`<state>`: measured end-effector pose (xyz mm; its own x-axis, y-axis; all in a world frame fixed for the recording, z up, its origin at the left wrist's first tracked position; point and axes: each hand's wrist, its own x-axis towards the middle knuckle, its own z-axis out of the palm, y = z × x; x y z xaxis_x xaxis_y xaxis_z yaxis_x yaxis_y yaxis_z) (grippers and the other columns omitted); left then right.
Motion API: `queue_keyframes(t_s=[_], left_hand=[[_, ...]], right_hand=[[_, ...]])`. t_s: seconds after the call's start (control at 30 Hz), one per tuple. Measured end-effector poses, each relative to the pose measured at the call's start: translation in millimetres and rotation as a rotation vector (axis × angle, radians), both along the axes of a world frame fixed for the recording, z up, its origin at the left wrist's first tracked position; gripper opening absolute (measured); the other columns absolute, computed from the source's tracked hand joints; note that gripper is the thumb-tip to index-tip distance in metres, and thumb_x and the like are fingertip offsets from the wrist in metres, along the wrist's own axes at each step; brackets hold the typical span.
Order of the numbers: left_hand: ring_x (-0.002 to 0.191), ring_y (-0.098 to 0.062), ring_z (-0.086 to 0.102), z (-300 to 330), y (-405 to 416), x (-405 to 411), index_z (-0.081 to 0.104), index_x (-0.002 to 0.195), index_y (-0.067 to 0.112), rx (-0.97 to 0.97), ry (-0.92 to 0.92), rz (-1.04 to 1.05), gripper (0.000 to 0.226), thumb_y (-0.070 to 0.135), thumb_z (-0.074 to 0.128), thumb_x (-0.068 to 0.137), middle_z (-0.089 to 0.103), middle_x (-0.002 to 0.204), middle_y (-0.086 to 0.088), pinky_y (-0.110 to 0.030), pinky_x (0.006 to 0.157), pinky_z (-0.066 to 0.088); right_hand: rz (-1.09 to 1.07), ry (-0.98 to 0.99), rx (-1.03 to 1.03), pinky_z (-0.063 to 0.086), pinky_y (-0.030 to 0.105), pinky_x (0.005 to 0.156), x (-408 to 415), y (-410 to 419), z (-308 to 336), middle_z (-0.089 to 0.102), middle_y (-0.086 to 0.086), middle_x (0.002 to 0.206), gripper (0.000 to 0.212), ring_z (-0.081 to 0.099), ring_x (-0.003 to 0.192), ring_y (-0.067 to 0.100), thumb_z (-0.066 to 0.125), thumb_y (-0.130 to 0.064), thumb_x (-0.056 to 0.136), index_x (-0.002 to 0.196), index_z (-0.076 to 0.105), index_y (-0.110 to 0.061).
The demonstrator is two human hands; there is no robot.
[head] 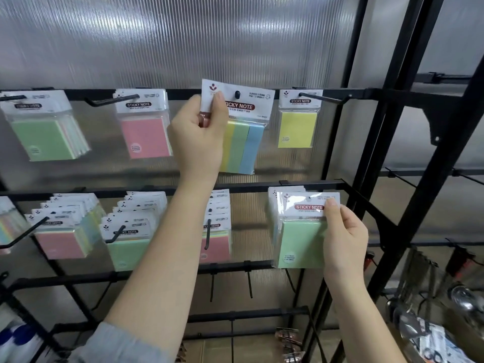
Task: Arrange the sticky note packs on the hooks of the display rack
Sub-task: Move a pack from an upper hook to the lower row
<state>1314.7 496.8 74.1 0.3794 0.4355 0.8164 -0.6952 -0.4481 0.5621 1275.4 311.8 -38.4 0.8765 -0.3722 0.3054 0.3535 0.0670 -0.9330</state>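
My left hand (pixel 197 132) pinches the white header of a striped sticky note pack (pixel 243 137), yellow, green and blue. The tip of a top-row hook (pixel 237 94) shows through the pack's hang hole. My right hand (pixel 343 239) grips the right edge of a green sticky note pack (pixel 301 242) at the front of a bunch of packs on the right of the middle row. Other packs hang on the top row: green (pixel 44 134), pink (pixel 145 134) and yellow (pixel 297 129). The middle row holds full hooks with pink packs (pixel 62 242), green packs (pixel 128 251) and pink packs (pixel 216 244).
The black display rack frame (pixel 408 142) rises on the right, against a ribbed translucent wall. Several bare hooks (pixel 250 282) hang from the lower bar. Metal utensils and packaged goods (pixel 434 334) lie at the lower right. White bottles (pixel 15 341) stand at the lower left.
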Motion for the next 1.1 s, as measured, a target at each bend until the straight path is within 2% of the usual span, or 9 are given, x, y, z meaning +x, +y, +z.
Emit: queue_keyframes(t_s=[0.1,0.2,0.4,0.5,0.6,0.7,0.83,0.93,1.1], left_hand=[[0.048,-0.007,0.028,-4.2,2.4,5.1,0.041,0.055,0.015,-0.017,0.026,0.043,0.039,0.023,0.056,0.090,0.035,0.048,0.000,-0.024,0.048,0.023],[0.051,-0.008,0.031,-5.0,3.0,10.8,0.053,0.064,-0.002,-0.020,0.060,0.065,0.038,0.026,0.057,0.090,0.043,0.052,-0.009,-0.030,0.050,0.025],[0.052,-0.003,0.040,-1.2,14.2,40.8,0.063,0.076,0.008,0.056,0.156,0.086,0.041,0.047,0.060,0.087,0.053,0.060,0.010,-0.024,0.050,0.029],[0.052,-0.005,0.036,1.6,20.1,60.4,0.057,0.071,0.010,0.055,0.222,0.126,0.042,0.049,0.060,0.086,0.044,0.055,0.009,-0.027,0.050,0.025],[0.057,-0.013,0.037,7.4,22.9,74.8,0.041,0.061,0.017,0.077,0.308,0.185,0.045,0.050,0.062,0.084,0.042,0.058,0.004,-0.029,0.053,0.023],[0.084,-0.028,0.055,9.2,24.3,86.2,0.055,0.077,0.016,0.145,0.361,0.268,0.037,0.051,0.062,0.083,0.060,0.085,-0.008,-0.029,0.061,0.032],[0.101,-0.019,0.053,8.9,22.9,90.1,0.060,0.107,0.017,0.118,0.413,0.325,0.037,0.044,0.065,0.083,0.056,0.113,-0.001,-0.025,0.074,0.039],[0.101,-0.017,0.054,6.3,22.8,88.9,0.056,0.108,0.019,0.055,0.408,0.290,0.037,0.040,0.069,0.079,0.056,0.110,0.003,-0.028,0.077,0.043],[0.096,-0.012,0.053,-8.6,25.1,71.3,0.053,0.108,0.022,0.016,0.462,0.280,0.033,0.039,0.066,0.083,0.054,0.101,0.012,-0.027,0.076,0.042]], right_hand=[[0.013,-0.006,0.000,0.038,0.008,0.049,0.3,0.6,1.2,0.064,-0.013,0.060,0.036,0.053,0.053,-0.004,0.045,-0.025,0.101,0.076,0.061,-0.004],[0.015,-0.008,0.003,0.039,0.009,0.049,0.9,1.4,1.5,0.063,-0.011,0.060,0.037,0.053,0.053,-0.003,0.045,-0.024,0.101,0.077,0.060,0.001],[0.030,0.002,0.012,0.040,0.009,0.049,2.1,2.1,3.2,0.064,-0.012,0.060,0.036,0.053,0.053,-0.003,0.045,-0.024,0.101,0.074,0.062,-0.006],[0.036,-0.002,0.027,0.038,0.011,0.048,3.4,1.6,3.1,0.061,-0.004,0.065,0.040,0.050,0.054,0.002,0.046,-0.024,0.100,0.078,0.058,0.006],[0.037,-0.005,0.025,0.038,0.011,0.048,4.1,0.0,4.4,0.060,-0.003,0.065,0.040,0.050,0.054,0.002,0.046,-0.024,0.100,0.079,0.057,0.008],[0.037,-0.005,-0.002,0.037,0.009,0.047,4.9,-3.7,6.9,0.060,-0.011,0.058,0.039,0.049,0.051,-0.001,0.045,-0.023,0.101,0.071,0.058,-0.003],[0.039,-0.013,-0.028,0.035,0.011,0.047,8.9,-8.8,9.6,0.058,-0.008,0.058,0.040,0.047,0.052,0.002,0.045,-0.025,0.101,0.070,0.057,-0.002],[0.051,-0.037,-0.037,0.031,0.016,0.048,11.3,-12.8,12.2,0.050,0.008,0.067,0.045,0.042,0.061,0.014,0.045,-0.025,0.100,0.078,0.051,0.013],[0.076,-0.036,-0.052,0.031,0.014,0.046,9.0,-23.0,15.0,0.050,-0.001,0.059,0.043,0.041,0.053,0.006,0.046,-0.024,0.100,0.068,0.050,0.005]])
